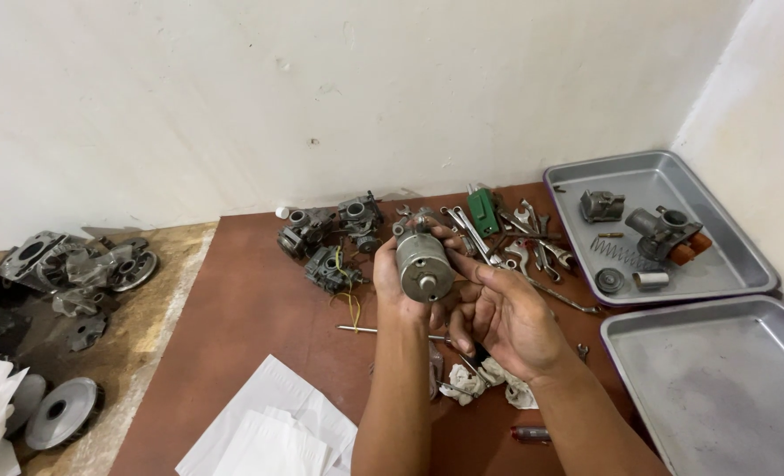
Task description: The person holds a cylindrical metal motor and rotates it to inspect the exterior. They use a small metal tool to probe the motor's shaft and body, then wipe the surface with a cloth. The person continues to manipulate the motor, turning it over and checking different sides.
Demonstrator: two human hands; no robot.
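Here, left hand (393, 280) grips one motor (423, 265); right hand (506, 319) closed on one screwdriver (473, 353) beside it; two trays (674, 181) right.

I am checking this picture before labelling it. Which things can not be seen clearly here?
- Head view: the far side of the metal cylinder is hidden by the left hand.
- The black-handled tool is mostly covered by the right hand.
- The pile of wrenches overlaps, too small to count.
- The lower tray is cut off by the bottom and right edges.
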